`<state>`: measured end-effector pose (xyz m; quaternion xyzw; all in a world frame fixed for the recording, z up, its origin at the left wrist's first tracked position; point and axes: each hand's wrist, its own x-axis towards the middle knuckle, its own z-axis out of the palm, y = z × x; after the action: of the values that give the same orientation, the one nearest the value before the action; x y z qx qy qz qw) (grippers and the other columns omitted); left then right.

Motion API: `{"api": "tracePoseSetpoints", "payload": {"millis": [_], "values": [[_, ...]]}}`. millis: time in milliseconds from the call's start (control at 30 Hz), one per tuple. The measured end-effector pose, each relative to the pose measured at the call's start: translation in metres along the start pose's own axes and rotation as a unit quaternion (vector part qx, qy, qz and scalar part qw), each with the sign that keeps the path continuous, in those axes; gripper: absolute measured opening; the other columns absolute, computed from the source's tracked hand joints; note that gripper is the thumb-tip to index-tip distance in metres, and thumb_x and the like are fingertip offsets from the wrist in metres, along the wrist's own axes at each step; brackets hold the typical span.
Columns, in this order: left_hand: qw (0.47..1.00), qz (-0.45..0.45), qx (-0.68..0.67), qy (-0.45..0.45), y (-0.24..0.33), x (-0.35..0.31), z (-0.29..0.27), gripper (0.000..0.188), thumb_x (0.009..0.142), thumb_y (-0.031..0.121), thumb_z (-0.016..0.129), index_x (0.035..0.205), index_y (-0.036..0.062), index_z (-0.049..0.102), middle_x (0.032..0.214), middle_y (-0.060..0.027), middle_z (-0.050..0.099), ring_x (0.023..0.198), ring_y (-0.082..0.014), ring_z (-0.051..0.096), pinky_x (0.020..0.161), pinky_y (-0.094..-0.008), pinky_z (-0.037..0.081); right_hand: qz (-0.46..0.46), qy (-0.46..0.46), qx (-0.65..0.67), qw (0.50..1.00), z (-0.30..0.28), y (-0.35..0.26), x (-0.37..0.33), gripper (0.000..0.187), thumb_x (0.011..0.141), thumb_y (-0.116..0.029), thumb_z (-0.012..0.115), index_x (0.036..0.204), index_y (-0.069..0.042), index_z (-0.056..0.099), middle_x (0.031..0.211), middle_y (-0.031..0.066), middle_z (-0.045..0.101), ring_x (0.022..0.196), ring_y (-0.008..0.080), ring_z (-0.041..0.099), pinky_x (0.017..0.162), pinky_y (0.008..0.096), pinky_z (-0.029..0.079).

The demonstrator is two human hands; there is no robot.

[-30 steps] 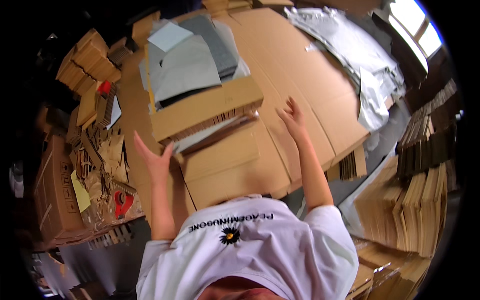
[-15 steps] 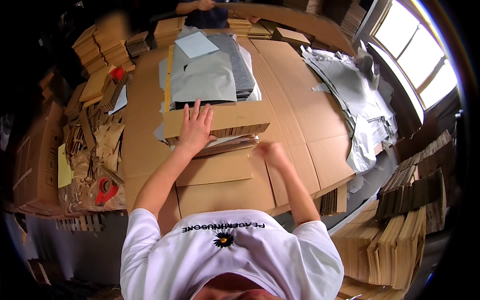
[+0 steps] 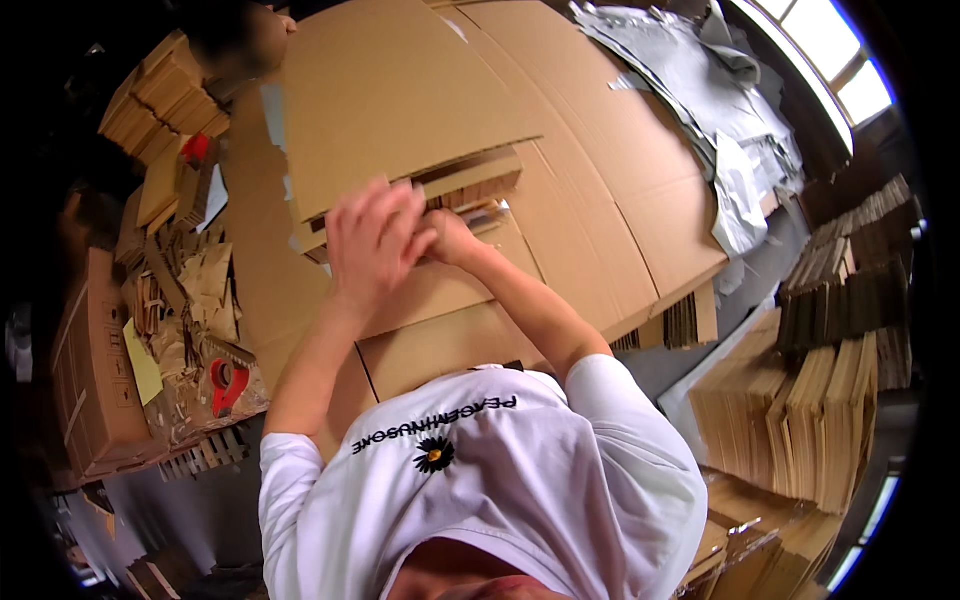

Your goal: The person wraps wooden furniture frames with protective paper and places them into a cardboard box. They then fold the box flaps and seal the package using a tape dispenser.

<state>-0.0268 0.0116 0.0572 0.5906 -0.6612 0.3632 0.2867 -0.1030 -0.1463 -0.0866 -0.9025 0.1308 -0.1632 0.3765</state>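
A large flat cardboard sheet lies over the stack on the table. Beneath its near edge shows a folded cardboard strip with ridged layers. My left hand is blurred over the sheet's near edge, its fingers stretched and slightly apart, with nothing seen in it. Right beside it, my right hand is closed, its fingers curled in close to the left palm. My left hand partly hides those fingers, so what they grip, if anything, does not show. A smaller flat cardboard piece lies under my wrists.
Grey-white sheeting is heaped at the right of the cardboard-covered table. Cardboard scraps and a red tape dispenser lie at left, near a large carton. Stacked cardboard stands at right. A co-worker, blurred, is at the far left.
The big cardboard sheet has come from the far side over the stack, covering the grey and white sheets. My left hand has left the folded strip; my right hand has moved left beside it.
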Motion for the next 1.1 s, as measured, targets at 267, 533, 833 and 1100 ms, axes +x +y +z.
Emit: {"api": "tracePoseSetpoints", "payload": {"millis": [267,533,833,1100], "values": [[0.961,-0.118,0.082,-0.236,-0.040,-0.012,0.063,0.057,0.080,0.035,0.076,0.126,0.0069,0.057,0.126,-0.0074,0.056,0.117,-0.0283,0.054,0.093,-0.0414,0.048,-0.008,0.013,-0.002,1.000,-0.046,-0.033,-0.056,0.018,0.081,-0.027,0.070,0.091,-0.013,0.074,0.086,0.0108,0.072,0.081,0.0288,0.068,0.074,0.0402,0.054],[0.969,-0.106,0.075,-0.212,-0.023,0.001,0.056,0.062,0.083,0.028,0.074,0.134,0.0005,0.049,0.136,-0.0170,0.049,0.122,-0.0366,0.048,0.100,-0.0448,0.042,0.297,0.519,0.035,0.801,-0.425,0.051,-0.415,0.028,0.096,-0.028,0.063,0.105,-0.002,0.070,0.087,0.0091,0.072,0.068,0.0167,0.069,0.063,0.0275,0.055],[0.900,-0.375,-0.217,-0.052,0.241,0.040,0.218,0.031,0.095,0.010,0.062,0.122,-0.0042,0.057,0.110,-0.0160,0.057,0.091,-0.0257,0.059,0.081,-0.0331,0.050,0.184,0.883,0.132,0.411,-0.786,0.031,-0.795,0.063,0.089,-0.047,0.068,0.129,-0.003,0.051,0.094,0.0152,0.064,0.075,0.0299,0.071,0.056,0.0407,0.063],[0.909,-0.131,-0.290,-0.268,0.468,0.148,0.285,0.037,0.084,0.003,0.068,0.118,-0.0038,0.056,0.127,-0.0168,0.052,0.102,-0.0294,0.058,0.091,-0.0376,0.048,0.200,0.836,0.271,0.433,-0.958,0.113,-0.873,0.042,0.083,-0.034,0.076,0.106,-0.005,0.057,0.084,0.0128,0.063,0.070,0.0247,0.067,0.061,0.0389,0.062]]}}
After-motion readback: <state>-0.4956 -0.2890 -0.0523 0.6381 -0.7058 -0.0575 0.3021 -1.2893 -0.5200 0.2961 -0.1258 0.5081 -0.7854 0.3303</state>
